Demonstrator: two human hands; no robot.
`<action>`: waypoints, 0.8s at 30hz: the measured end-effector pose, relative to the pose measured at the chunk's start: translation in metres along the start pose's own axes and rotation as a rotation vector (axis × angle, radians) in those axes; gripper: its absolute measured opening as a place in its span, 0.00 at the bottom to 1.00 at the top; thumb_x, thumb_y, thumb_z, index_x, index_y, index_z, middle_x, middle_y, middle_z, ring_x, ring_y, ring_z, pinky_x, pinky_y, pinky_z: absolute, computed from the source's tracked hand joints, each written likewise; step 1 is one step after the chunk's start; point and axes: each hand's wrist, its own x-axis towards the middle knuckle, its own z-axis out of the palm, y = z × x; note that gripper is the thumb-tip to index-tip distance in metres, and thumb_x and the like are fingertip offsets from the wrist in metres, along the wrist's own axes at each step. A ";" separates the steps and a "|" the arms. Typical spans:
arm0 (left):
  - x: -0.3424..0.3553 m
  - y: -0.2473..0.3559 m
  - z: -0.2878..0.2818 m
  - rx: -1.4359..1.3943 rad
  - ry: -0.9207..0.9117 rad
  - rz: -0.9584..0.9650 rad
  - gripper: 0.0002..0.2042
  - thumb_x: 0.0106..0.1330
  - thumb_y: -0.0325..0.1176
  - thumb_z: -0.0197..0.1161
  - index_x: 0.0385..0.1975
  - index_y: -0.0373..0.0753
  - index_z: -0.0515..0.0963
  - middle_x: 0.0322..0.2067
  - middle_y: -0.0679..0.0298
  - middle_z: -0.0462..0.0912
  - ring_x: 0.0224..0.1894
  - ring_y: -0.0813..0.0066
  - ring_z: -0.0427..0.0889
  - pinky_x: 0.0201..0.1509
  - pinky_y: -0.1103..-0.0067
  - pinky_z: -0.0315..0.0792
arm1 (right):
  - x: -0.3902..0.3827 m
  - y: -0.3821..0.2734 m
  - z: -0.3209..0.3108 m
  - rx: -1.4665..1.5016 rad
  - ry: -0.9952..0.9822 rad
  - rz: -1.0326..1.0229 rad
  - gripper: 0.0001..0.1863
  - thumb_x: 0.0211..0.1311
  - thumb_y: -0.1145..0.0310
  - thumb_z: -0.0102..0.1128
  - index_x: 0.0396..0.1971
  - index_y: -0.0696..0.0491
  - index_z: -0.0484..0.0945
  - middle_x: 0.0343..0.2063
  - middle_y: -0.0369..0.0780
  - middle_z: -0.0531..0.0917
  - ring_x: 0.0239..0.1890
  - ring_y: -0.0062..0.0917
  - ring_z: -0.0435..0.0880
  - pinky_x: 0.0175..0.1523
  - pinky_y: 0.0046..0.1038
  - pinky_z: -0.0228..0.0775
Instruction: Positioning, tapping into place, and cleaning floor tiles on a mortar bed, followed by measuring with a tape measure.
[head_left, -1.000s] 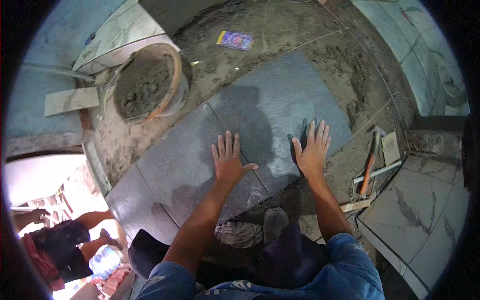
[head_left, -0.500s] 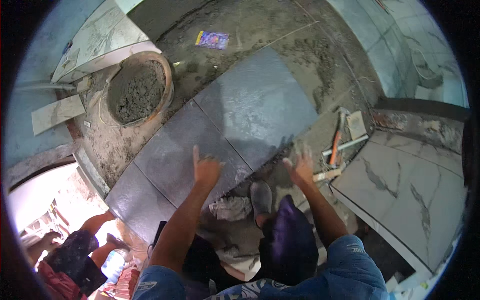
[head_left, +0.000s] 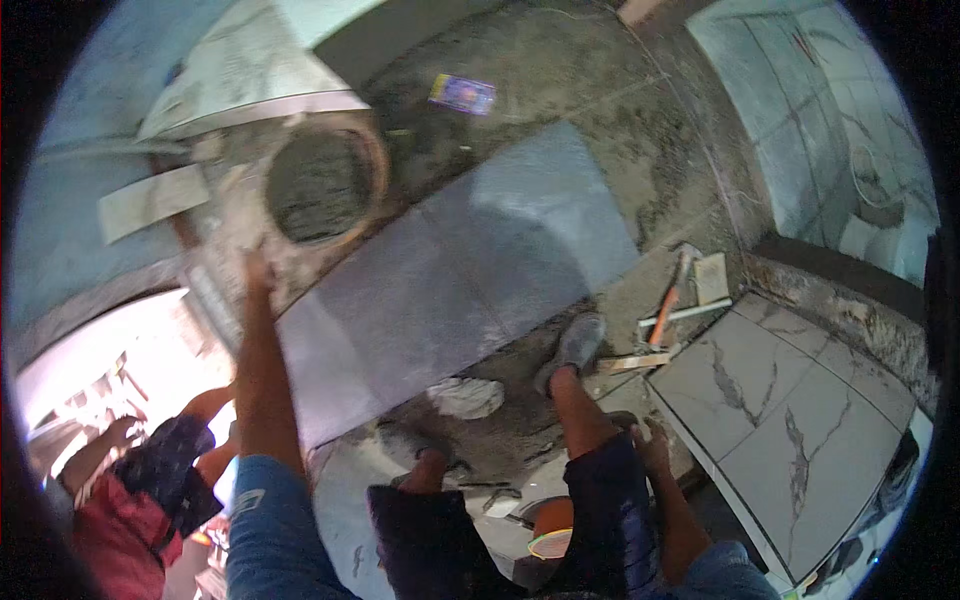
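Note:
My left hand [head_left: 258, 272] reaches out to the left, just below a round bucket [head_left: 378, 165] of grey mortar [head_left: 320, 185]. Motion smears its fingers. Low on the right, my right hand [head_left: 654, 448] hangs beside my knee, near the corner of a marble-patterned tiled ledge [head_left: 800, 400]; its fingers look apart, with nothing visible in them. Between my hands, large grey floor tiles [head_left: 440, 285] lie in a diagonal row. A crumpled pale cloth [head_left: 467, 397] rests at their near edge, by my shoes.
A hammer with an orange handle [head_left: 671, 297] lies among pale strips and a small tile piece [head_left: 711, 278] on the right. Beyond the tiles, a purple packet [head_left: 463, 94] sits on the rough floor. Another person in red [head_left: 115, 505] is at the lower left.
My left hand has swung from above the tiles to the left, beside the bucket. My right hand has dropped back toward my knee. My foot has shifted forward and right; the view has turned slightly.

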 end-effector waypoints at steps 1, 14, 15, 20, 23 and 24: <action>0.006 0.006 -0.013 -0.034 -0.025 -0.007 0.18 0.71 0.37 0.49 0.56 0.39 0.75 0.40 0.57 0.80 0.37 0.66 0.77 0.45 0.70 0.75 | 0.027 0.016 0.012 -0.019 -0.019 -0.132 0.32 0.64 0.46 0.56 0.55 0.60 0.73 0.53 0.56 0.77 0.55 0.50 0.76 0.59 0.42 0.67; 0.156 0.291 0.009 -1.203 -0.011 -1.056 0.17 0.73 0.36 0.55 0.57 0.36 0.71 0.20 0.72 0.66 0.21 0.80 0.67 0.35 0.78 0.71 | 0.006 -0.005 -0.083 0.054 -0.187 0.145 0.34 0.64 0.46 0.55 0.56 0.62 0.73 0.53 0.55 0.77 0.53 0.46 0.78 0.58 0.39 0.69; 0.148 0.259 -0.006 -1.247 -0.041 -1.018 0.14 0.71 0.35 0.56 0.53 0.38 0.74 0.22 0.70 0.75 0.25 0.75 0.77 0.37 0.77 0.75 | 0.011 0.028 -0.051 -0.012 -0.124 0.106 0.37 0.65 0.42 0.50 0.58 0.62 0.71 0.56 0.55 0.74 0.59 0.47 0.74 0.63 0.38 0.64; 0.127 0.127 -0.102 1.073 -0.542 -0.374 0.14 0.68 0.34 0.54 0.50 0.36 0.76 0.35 0.54 0.84 0.36 0.59 0.85 0.40 0.67 0.80 | -0.004 0.047 -0.034 0.038 -0.071 -0.201 0.31 0.69 0.52 0.51 0.63 0.57 0.64 0.57 0.53 0.73 0.59 0.47 0.73 0.65 0.44 0.62; 0.024 0.158 -0.064 0.752 -0.434 0.006 0.11 0.69 0.36 0.53 0.31 0.38 0.79 0.28 0.54 0.82 0.26 0.60 0.83 0.27 0.70 0.76 | -0.016 0.061 -0.041 0.164 -0.117 0.205 0.32 0.65 0.49 0.55 0.60 0.58 0.70 0.57 0.52 0.74 0.58 0.46 0.74 0.62 0.43 0.65; 0.021 0.149 -0.139 0.885 -0.477 0.337 0.11 0.69 0.36 0.54 0.26 0.41 0.78 0.23 0.57 0.80 0.23 0.63 0.81 0.25 0.70 0.74 | -0.018 0.051 -0.030 0.276 -0.141 0.194 0.32 0.65 0.49 0.55 0.60 0.58 0.70 0.57 0.52 0.74 0.58 0.46 0.74 0.62 0.43 0.65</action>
